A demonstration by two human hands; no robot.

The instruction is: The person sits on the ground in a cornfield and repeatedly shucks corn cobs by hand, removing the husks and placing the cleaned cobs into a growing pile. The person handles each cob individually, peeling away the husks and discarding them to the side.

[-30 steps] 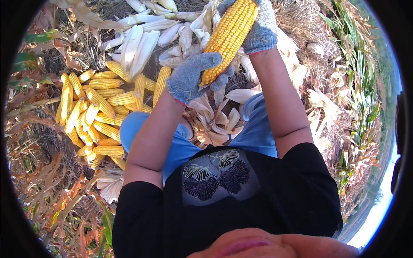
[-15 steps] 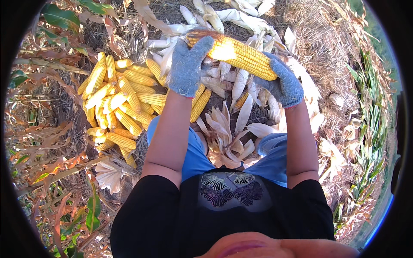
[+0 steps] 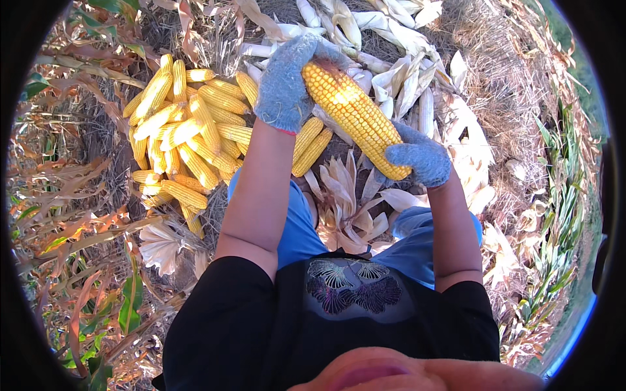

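Observation:
Between my two gloved hands, a large yellow ear of corn [image 3: 355,117] slants down from upper left to lower right, its husk off. My left hand [image 3: 287,85], in a blue-grey knit glove, is closed at its upper end, where brown silk clings; those fingertips are partly hidden behind it. The lower end is gripped by my right hand [image 3: 420,155] in a matching glove, its thumb across the kernels. Left of my left forearm lies a pile of bare corn ears [image 3: 189,130]. Two more ears [image 3: 310,146] rest just below my left hand.
Pale stripped husks [image 3: 398,39] are strewn beyond my hands and down the right side. More dry husks [image 3: 349,202] lie between my knees. Dry corn stalks and leaves [image 3: 72,215] crowd the left, and green leaves [image 3: 561,195] line the far right.
The ear of corn has tilted more steeply, its right end swinging down toward me. My right hand has come lower with it, while my left hand has risen slightly. Both keep their hold.

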